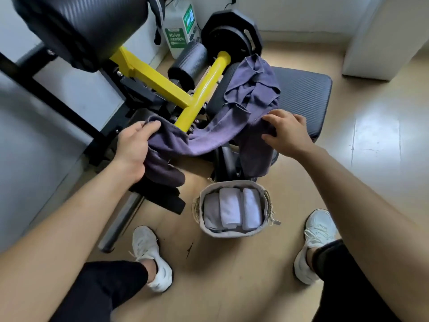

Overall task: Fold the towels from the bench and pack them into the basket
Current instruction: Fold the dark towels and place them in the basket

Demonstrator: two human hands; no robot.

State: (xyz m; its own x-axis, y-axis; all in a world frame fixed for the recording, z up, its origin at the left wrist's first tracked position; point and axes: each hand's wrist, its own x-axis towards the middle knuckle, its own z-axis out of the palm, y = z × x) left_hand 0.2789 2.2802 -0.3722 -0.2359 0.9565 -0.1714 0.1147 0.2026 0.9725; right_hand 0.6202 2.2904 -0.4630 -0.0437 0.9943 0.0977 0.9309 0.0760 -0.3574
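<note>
Standing in this small room, I am looking at a pale wood-look floor (pixel 232 270) shining under the light, with white walls closing in on the far side. A gym machine is filling the left and middle: a yellow frame (pixel 204 89) of glossy tubes, black foam rollers (pixel 190 59), and a dark weight plate (pixel 232 33) leaning by the far wall beside a white jug (pixel 181 26) with a green label. The padded worktop (pixel 306 94), black and finely ribbed, is stretching away to the right.

A purple-grey towel (pixel 250 89), soft and rumpled with stitched hems, is lying heaped on the near left end of that worktop and sagging in a long band toward the left. The left hand (pixel 137 138) is gripping the band's left end, fingers curled round the cloth with the thumb on top. The right hand (pixel 287 131) is resting on the towel at the worktop's near edge, fingers spread apart over the fabric.

On the floor, near and between two white shoes (pixel 151 259), a round fabric basket (pixel 222 233) with woven handles is holding three folded towels (pixel 229 210), pale lilac, standing side by side.
</note>
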